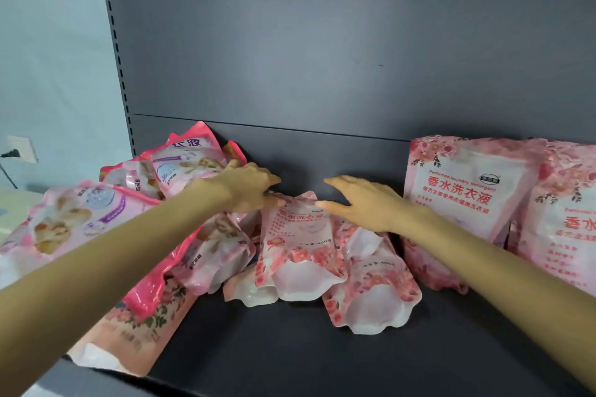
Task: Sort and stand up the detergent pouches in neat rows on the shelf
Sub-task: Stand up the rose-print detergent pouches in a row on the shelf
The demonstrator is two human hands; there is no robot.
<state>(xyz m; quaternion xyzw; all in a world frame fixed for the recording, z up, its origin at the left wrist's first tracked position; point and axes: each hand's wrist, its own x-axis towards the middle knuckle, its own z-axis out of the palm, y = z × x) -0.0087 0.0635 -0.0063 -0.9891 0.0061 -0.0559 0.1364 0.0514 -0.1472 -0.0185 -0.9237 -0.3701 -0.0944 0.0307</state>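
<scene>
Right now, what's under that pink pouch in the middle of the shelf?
Under the middle pouch lie two more: a white-bottomed pouch poking out left, a floral pouch right. Anything deeper is covered.

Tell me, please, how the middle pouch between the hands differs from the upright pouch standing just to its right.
The middle pouch lies flat atop other pouches, white base towards the camera; the upright pouch stands on the shelf. The left hand pinches the middle pouch's top edge and the right hand reaches toward it, fingers straight; no hand holds the upright pouch. Both show the same pink rose print and red characters.
</scene>
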